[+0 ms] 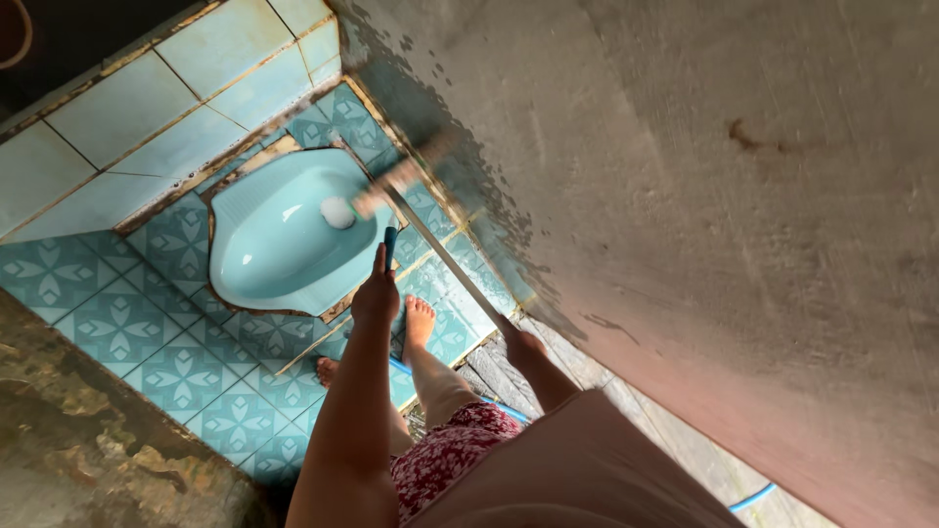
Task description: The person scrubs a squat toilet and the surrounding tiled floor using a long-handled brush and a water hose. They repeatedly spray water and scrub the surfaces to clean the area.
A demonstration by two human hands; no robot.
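My left hand (377, 293) is closed around a short blue handle (389, 244). Its white round brush head (337, 212) rests inside the light blue squat toilet bowl (264, 244). My right hand (520, 344) grips the end of a long pale stick (445, 256). That stick reaches to a blurred scrubbing head (403, 174) at the foot of the grey concrete wall (685, 196), beside the toilet's far end. My bare feet (419, 318) stand on the patterned tiles just in front of the bowl.
Teal flower-patterned floor tiles (147, 332) surround the toilet. A plain light blue tiled wall (127, 108) rises behind it. A rough stained concrete surface (88, 440) lies at lower left. A thin blue hose (753, 497) runs along the floor near my legs.
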